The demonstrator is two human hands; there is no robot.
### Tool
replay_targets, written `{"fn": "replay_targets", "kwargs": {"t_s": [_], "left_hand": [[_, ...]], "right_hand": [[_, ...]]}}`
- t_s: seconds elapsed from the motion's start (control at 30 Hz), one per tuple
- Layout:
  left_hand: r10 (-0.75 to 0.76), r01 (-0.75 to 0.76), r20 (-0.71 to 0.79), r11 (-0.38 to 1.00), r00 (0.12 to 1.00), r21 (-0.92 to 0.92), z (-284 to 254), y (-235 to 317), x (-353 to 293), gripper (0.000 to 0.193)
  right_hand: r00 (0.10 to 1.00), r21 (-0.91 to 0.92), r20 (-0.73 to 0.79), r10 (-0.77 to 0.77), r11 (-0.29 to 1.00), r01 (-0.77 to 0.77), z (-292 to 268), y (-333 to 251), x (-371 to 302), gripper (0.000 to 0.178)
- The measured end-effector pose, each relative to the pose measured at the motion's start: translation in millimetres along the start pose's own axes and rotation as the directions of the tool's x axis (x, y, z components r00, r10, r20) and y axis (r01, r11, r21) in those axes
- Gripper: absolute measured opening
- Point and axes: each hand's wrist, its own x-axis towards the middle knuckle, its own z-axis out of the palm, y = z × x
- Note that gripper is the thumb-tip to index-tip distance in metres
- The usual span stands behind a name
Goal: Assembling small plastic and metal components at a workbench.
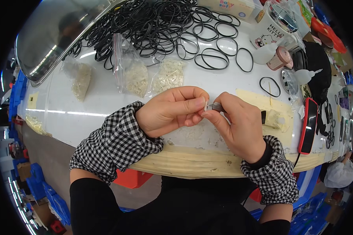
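Above the table's front edge, my two hands meet at the fingertips. My left hand [170,111] pinches a small whitish piece [206,105] between thumb and forefinger, its other fingers curled. Against that piece, my right hand [241,123] grips a small grey metal tool with a blade-like tip [216,106]; most of it is hidden in the fingers. Just beyond my left hand lie clear plastic bags of small pale pieces: one bag [169,75], a zip bag [134,78] and a smaller bag [82,81] farther left.
A large heap of black rubber rings [145,27] covers the far table, with a shiny metal tray [51,43] at far left. A red-cased phone [308,125], a white mug [270,33], a pink jar [280,58] and a dropper bottle [305,76] stand right. Yellowish tape [192,162] lines the front edge.
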Motion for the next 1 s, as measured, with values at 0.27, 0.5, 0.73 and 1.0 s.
{"fn": "replay_targets", "kwargs": {"t_s": [0.27, 0.5, 0.73, 1.0], "left_hand": [[0.018, -0.019, 0.021, 1.000, 1.000, 0.024, -2, -1, 0, 0.014], [0.016, -0.016, 0.004, 1.000, 1.000, 0.026, -2, -1, 0, 0.014], [0.222, -0.191, -0.485, 0.975, 0.846, 0.114, 7, 11, 2, 0.010], [0.294, -0.318, -0.436, 0.948, 0.851, 0.019, -9, 8, 0, 0.017]], "right_hand": [[1.000, 0.022, 0.016, 0.014, 1.000, -0.014, 0, -1, 0, 0.031], [0.997, 0.005, 0.075, 0.017, 1.000, -0.017, -4, -1, -1, 0.031], [0.997, 0.055, 0.060, 0.046, 0.997, -0.049, 6, 4, -1, 0.021], [0.983, -0.089, 0.180, 0.022, 0.996, -0.006, 20, -1, 1, 0.017]]}}
